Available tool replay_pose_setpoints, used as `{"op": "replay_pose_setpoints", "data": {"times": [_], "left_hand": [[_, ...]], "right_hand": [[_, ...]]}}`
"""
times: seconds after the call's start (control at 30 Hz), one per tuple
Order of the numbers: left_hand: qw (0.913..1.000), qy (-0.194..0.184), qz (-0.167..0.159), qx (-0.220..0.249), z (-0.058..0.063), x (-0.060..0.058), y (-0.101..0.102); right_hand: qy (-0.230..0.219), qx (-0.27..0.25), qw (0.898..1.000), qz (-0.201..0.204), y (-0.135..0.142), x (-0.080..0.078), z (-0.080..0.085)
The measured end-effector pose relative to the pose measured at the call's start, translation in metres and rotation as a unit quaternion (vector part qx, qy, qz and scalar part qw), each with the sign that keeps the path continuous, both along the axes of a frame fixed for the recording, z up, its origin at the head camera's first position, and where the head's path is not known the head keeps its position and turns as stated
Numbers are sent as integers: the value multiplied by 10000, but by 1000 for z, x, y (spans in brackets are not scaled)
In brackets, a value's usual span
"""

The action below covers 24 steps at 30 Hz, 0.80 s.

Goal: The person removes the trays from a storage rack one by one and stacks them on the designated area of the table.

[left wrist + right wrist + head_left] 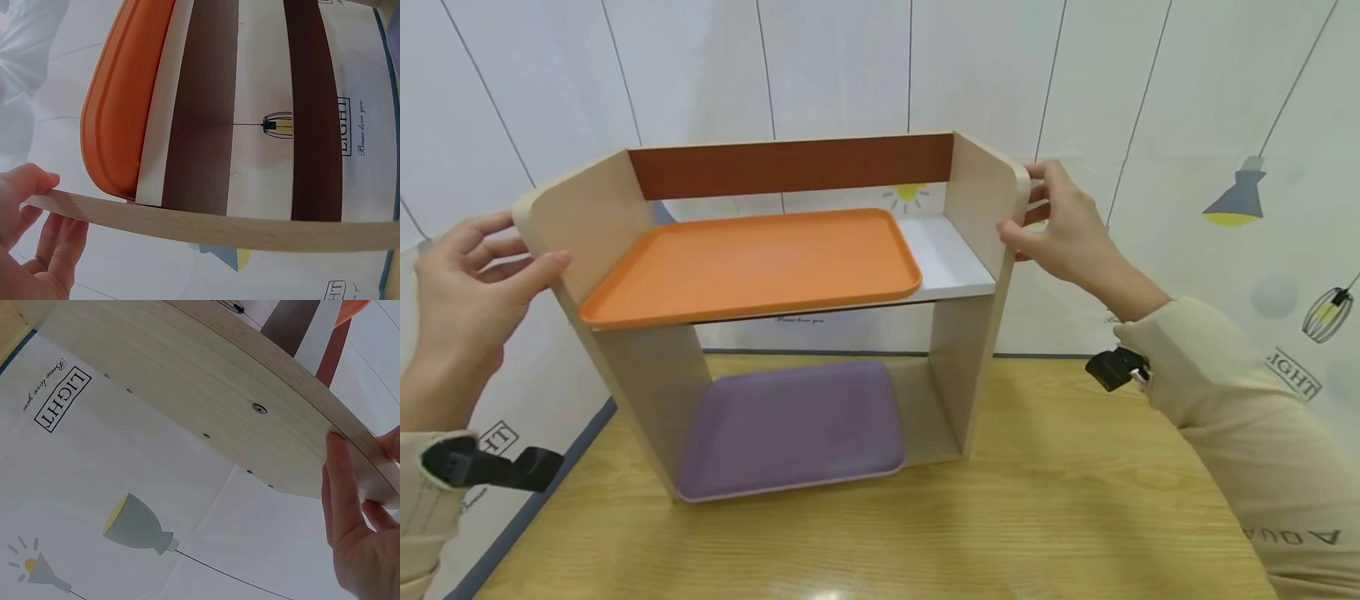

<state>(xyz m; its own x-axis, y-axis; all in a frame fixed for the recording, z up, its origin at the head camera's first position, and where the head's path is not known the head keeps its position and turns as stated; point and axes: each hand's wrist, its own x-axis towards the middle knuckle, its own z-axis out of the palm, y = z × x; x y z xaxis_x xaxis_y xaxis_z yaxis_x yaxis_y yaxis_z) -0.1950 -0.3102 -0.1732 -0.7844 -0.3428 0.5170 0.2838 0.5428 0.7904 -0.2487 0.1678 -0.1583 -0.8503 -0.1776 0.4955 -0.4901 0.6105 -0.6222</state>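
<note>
A small two-tier wooden shelf [955, 367] stands on the table, its side panels held by a hand each. My left hand [471, 292] grips the upper front edge of the left panel, thumb on the near side and fingers behind; the left wrist view shows the panel edge [250, 234] between them. On the other side my right hand [1067, 225] pinches the upper edge of the right panel [187, 375] between thumb and fingers. An orange tray [752, 267] lies on the upper white board [943, 250], its front overhanging. Below, a purple tray [790, 425] rests on the bottom board.
The wooden table [1060, 483] spreads in front and to the right of the shelf. Close behind is a white panelled wall [850, 75] with printed lamps. A black wrist strap [490, 467] sits on the left sleeve, another [1116, 367] on the right.
</note>
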Motion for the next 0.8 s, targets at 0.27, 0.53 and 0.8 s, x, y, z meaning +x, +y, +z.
{"op": "replay_pose_setpoints", "data": {"times": [0.27, 0.53, 0.8], "left_hand": [[9989, 217, -316, 275, 7, -2, 29], [9959, 388, -821, 62, 7, -10, 59], [9946, 294, -936, -336, 7, -22, 96]], "right_hand": [[-10, 85, 9997, -221, 28, 13, 4], [-33, 105, 9989, -456, 63, 25, 2], [-31, 10, 9965, -838, 105, 31, -4]]}}
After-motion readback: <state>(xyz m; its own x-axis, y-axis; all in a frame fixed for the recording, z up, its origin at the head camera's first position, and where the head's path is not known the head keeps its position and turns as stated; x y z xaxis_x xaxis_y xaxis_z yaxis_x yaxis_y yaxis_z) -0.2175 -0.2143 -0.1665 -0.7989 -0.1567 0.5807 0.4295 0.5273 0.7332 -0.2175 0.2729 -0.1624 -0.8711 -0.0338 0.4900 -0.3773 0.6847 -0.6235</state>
